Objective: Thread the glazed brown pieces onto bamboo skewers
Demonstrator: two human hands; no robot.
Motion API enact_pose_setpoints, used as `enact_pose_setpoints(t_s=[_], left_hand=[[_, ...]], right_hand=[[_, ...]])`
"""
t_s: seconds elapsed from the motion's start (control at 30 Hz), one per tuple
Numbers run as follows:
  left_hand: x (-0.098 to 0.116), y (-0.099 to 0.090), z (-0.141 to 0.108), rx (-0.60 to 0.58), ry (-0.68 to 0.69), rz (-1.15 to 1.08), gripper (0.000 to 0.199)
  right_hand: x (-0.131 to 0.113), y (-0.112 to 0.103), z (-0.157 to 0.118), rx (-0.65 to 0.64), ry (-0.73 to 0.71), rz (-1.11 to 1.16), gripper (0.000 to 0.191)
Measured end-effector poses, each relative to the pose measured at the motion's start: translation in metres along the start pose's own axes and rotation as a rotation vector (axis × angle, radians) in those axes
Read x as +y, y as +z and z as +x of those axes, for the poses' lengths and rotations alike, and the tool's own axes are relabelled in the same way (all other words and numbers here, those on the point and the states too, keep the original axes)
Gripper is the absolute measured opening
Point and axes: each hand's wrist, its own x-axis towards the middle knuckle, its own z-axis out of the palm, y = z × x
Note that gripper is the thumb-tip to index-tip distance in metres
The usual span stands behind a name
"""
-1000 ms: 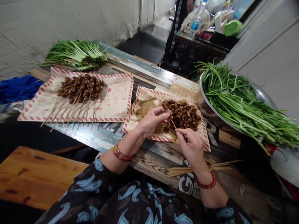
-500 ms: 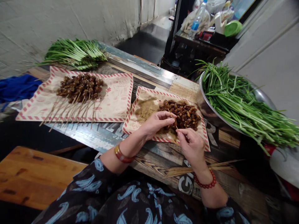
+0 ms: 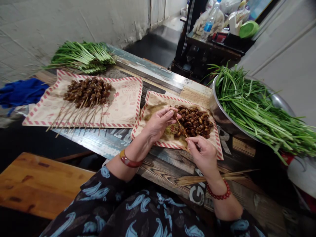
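Note:
My right hand [image 3: 203,151] pinches the lower end of a bamboo skewer [image 3: 178,121], which slants up to the left. At its upper tip, the fingers of my left hand [image 3: 158,124] are closed on a small glossy brown piece, perhaps a silkworm pupa, mostly covered by the fingers. A similar piece shows low on the skewer, close to my right fingertips. Both hands are over a striped-edge paper sheet [image 3: 140,131]. On it, right beside my hands, lies a pile of loose glossy brown pieces [image 3: 197,121].
Left, loaded skewers [image 3: 87,92] lie on another paper sheet [image 3: 125,112]. Bare skewers [image 3: 190,180] rest near my right wrist. A metal basin [image 3: 223,116] of green chives [image 3: 259,112] stands right; more chives [image 3: 81,56] and a blue cloth [image 3: 23,92] lie left.
My left hand has shifted up and left to the skewer's tip, baring more of the shaft. The right hand keeps its pinch at the lower end. The view has moved slightly.

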Motion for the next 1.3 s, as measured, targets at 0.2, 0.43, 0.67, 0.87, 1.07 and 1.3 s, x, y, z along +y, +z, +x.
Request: enact_pose_setpoints(t_s=[0.2,0.43,0.67,0.87,1.07,1.3], left_hand=[[-0.002,0.004,-0.002,-0.005,-0.018,0.078,0.023],[-0.010,0.006,-0.002,-0.102,-0.057,0.264,0.033],[0.000,-0.004,0.003,-0.058,0.257,0.856,0.026],[-0.009,-0.003,0.002,-0.299,0.360,1.642,0.028],[-0.014,0.000,-0.002,-0.334,0.361,1.827,0.021],[-0.010,-0.007,0.005,-0.204,0.360,1.415,0.016]], right_hand=[[0.000,0.000,0.001,0.013,-0.028,-0.030,0.019],[-0.001,-0.003,0.004,0.040,-0.003,-0.025,0.017],[0.008,-0.012,0.008,0.147,0.001,-0.070,0.014],[0.007,-0.011,0.009,0.144,-0.057,-0.098,0.015],[0.007,-0.009,0.009,0.133,-0.052,-0.094,0.016],[0.008,-0.009,0.008,0.135,-0.053,-0.099,0.016]])
